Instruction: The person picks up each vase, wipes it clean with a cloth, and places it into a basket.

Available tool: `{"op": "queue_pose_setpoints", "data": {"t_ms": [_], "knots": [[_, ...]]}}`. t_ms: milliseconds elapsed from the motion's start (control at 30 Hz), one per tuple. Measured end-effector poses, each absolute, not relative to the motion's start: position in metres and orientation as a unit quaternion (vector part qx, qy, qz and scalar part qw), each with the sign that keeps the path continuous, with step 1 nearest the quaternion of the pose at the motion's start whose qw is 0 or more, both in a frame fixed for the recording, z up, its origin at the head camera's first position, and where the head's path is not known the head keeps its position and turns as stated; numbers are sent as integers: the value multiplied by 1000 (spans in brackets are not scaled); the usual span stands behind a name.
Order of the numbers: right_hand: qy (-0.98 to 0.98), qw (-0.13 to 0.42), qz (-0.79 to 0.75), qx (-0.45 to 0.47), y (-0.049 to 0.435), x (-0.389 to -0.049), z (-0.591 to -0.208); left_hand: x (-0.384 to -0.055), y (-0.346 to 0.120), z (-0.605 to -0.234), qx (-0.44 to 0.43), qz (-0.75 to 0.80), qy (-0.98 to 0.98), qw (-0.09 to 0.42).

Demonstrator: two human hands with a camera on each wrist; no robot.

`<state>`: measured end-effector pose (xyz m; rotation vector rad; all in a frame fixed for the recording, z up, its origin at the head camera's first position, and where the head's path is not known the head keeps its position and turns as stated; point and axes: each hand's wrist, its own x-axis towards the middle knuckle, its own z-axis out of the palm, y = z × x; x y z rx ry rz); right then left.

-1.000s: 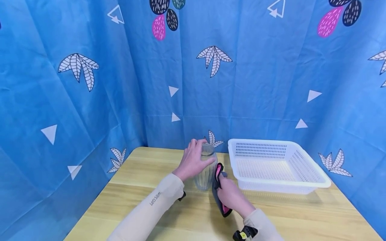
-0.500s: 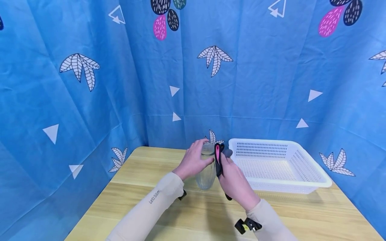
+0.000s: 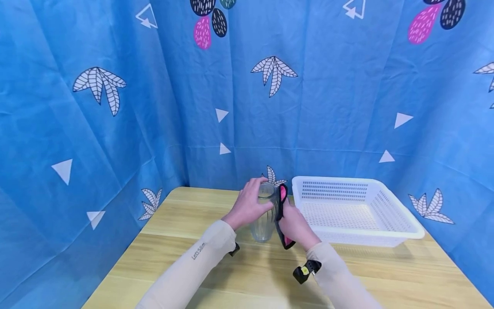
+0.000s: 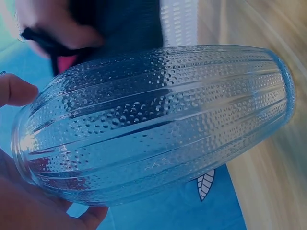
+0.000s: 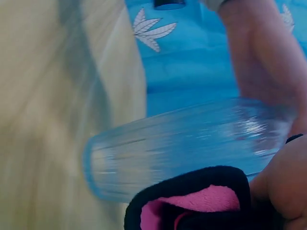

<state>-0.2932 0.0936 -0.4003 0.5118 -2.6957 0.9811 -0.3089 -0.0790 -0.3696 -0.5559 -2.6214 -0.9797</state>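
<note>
A clear ribbed glass vase (image 3: 263,225) with a dotted texture stands upright in the head view; whether its base touches the table cannot be told. My left hand (image 3: 248,205) grips it near the rim, thumb on the near side. My right hand (image 3: 295,224) holds a folded cloth (image 3: 287,241), dark grey with black edging and a pink inner side, along the vase's right side. In the left wrist view the dark cloth (image 4: 129,24) lies behind the glass. The right wrist view shows the cloth's pink fold (image 5: 206,199) in front of the vase (image 5: 158,148).
A white perforated plastic basket (image 3: 359,235) sits to the right of the hands on the wooden table (image 3: 185,214). Blue patterned curtain (image 3: 247,107) surrounds the table at the back and sides.
My right hand with the cloth has moved up along the vase, then slightly back down. My left hand keeps its grip on the vase in nearly the same place.
</note>
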Motion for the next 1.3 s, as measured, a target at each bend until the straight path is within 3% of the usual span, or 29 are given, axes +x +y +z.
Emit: {"op": "queue_pose_setpoints", "data": {"t_ms": [267, 433, 767, 967, 1133, 1300], "knots": [[-937, 9, 321, 140, 89, -290, -446, -308, -79, -373, -193, -341, -908, 150], [-935, -11, 325, 142, 91, -278, -448, -306, -78, -375, -175, -346, -908, 157], [-920, 58, 343, 182, 95, -232, -411, -307, -80, -371, -174, -324, -915, 166], [-914, 138, 329, 191, 93, -215, -385, -306, -81, -370, -187, -335, -912, 145], [-906, 199, 314, 204, 93, -215, -367, -307, -81, -369, -198, -344, -907, 136], [-907, 210, 299, 208, 93, -235, -362, -308, -81, -368, -203, -352, -904, 134]]}}
